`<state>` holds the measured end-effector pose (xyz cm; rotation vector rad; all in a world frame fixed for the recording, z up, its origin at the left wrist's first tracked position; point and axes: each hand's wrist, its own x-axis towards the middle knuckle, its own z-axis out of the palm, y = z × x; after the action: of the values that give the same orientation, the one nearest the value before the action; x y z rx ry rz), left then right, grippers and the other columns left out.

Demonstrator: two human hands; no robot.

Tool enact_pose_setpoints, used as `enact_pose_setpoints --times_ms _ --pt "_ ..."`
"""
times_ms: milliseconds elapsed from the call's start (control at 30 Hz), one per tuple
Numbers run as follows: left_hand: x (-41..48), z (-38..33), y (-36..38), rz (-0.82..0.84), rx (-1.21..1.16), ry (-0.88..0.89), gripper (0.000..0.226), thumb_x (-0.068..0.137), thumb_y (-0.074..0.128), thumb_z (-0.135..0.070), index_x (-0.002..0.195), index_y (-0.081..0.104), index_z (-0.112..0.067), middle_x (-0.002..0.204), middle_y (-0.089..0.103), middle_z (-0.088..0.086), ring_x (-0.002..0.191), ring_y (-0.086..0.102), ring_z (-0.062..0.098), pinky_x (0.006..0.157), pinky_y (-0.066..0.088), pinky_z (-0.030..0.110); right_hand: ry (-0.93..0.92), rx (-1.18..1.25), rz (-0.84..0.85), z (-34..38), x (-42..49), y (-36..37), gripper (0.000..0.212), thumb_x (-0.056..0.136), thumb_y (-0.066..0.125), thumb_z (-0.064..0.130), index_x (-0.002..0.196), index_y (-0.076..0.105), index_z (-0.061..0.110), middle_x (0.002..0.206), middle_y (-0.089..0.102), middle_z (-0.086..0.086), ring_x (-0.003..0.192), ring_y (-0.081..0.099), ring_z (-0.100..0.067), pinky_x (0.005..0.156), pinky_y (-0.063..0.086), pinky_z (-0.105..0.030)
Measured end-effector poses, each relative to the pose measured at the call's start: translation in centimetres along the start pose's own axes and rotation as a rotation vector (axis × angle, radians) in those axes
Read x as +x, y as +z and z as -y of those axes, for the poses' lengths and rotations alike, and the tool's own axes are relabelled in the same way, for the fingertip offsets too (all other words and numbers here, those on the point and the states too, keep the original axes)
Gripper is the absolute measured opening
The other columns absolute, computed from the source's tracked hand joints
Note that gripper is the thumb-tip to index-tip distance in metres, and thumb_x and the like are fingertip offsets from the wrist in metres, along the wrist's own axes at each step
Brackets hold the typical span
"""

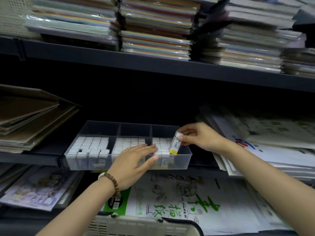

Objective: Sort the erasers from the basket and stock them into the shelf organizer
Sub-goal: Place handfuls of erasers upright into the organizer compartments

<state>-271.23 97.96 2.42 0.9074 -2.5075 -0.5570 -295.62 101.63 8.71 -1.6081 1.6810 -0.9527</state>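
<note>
- The basket [136, 225] sits nearest, at the bottom edge. Only its pale slatted rim shows, so I cannot tell what is left in it.
- Just past it lie packs of sketch paper [179, 201] on the lower shelf, below the organizer.
- The left hand [134, 160] lies flat with straight fingers over the rows of erasers [92, 145], spanning the middle and right compartments. Its thumb is at the front wall. It holds nothing and seems to be steadying the rows.
- The organizer [187, 159] is a clear tray with three compartments, standing at the shelf's front edge. The front of each compartment is packed with white erasers on end, and the back of each is bare.
- The right hand [199, 137] pinches one eraser with a yellow-ended sleeve [175, 145] between thumb and fingers. The eraser stands nearly upright, its lower end down in the right compartment beside the last row.
- By my reading the step is stocking: this eraser is being seated in the right compartment.
- The next move calls for pressing it down level with its neighbours and letting go without tipping the rows, then reaching to the basket for another.
- Further back, brown card sheets [30, 116] lie at left, and stacks of coloured paper [153, 31] fill the upper shelf.
</note>
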Motion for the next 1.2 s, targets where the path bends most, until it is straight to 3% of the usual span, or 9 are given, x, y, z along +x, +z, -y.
enact_pose_setpoints --times_ms 167,433,567,767,900,1067,1200 --pt "-0.1 -0.1 -0.2 0.018 0.002 -0.003 0.071 0.080 0.016 -0.068 0.140 0.038 -0.037 0.146 0.030 -0.024 0.137 0.021 -0.005 0.115 0.013 0.022 -0.057 -0.286 0.032 0.6 -1.1 -0.1 0.023 0.083 0.071 0.021 0.103 0.069 0.012 0.096 0.071 0.003 0.082 0.069 -0.010 0.077 0.055 -0.019" --pt "0.0 0.0 0.0 0.010 0.024 0.002 0.072 0.080 0.016 -0.069 0.140 0.038 -0.037 0.147 0.030 -0.025 0.137 0.021 -0.005 0.111 0.012 0.020 0.051 -0.335 0.058 0.5 -1.2 1.8 0.025 0.080 0.074 0.026 0.101 0.068 0.015 0.092 0.067 0.007 0.079 0.061 -0.002 0.065 0.046 -0.007" --pt "0.1 0.1 0.0 0.014 0.013 0.000 0.071 0.080 0.017 -0.069 0.140 0.038 -0.037 0.147 0.031 -0.024 0.137 0.022 -0.005 0.109 0.012 0.020 0.300 -0.088 0.135 1.3 -0.4 1.3 0.025 0.088 0.065 0.024 0.107 0.064 0.008 0.093 0.070 -0.001 0.082 0.068 -0.007 0.068 0.052 -0.010" --pt "0.1 0.3 0.1 0.014 0.022 0.012 0.073 0.079 0.015 -0.071 0.140 0.038 -0.037 0.147 0.031 -0.023 0.137 0.021 -0.005 0.107 0.010 0.018 0.557 -0.197 0.254 2.5 1.9 1.7 0.025 0.089 0.062 0.013 0.111 0.064 0.001 0.088 0.069 -0.003 0.081 0.065 -0.010 0.077 0.055 -0.018" --pt "0.0 0.3 0.2 0.007 0.036 0.026 0.074 0.079 0.015 -0.071 0.140 0.037 -0.036 0.148 0.030 -0.022 0.137 0.021 -0.003 0.106 0.010 0.018 0.689 -0.035 0.322 3.4 2.4 2.0 0.030 0.092 0.058 0.009 0.119 0.058 -0.003 0.096 0.068 -0.008 0.084 0.065 -0.012 0.076 0.055 -0.017" --pt "0.2 0.6 0.2 -0.001 0.048 0.041 0.077 0.078 0.013 -0.073 0.140 0.037 -0.035 0.148 0.032 -0.019 0.137 0.023 -0.002 0.106 0.012 0.020 0.639 0.022 0.276 2.9 1.7 2.4 0.030 0.094 0.054 0.011 0.120 0.057 -0.004 0.098 0.068 -0.007 0.086 0.065 -0.011 0.064 0.055 -0.014" --pt "-0.4 0.3 -0.1 -0.026 0.009 0.057 0.072 0.081 0.019 -0.068 0.141 0.039 -0.033 0.148 0.033 -0.018 0.137 0.022 -0.002 0.110 0.013 0.022 0.512 0.047 0.199 2.7 0.5 2.2 0.035 0.095 0.054 0.013 0.126 0.052 -0.003 0.118 0.064 -0.012 0.107 0.062 -0.017 0.090 0.050 -0.023"
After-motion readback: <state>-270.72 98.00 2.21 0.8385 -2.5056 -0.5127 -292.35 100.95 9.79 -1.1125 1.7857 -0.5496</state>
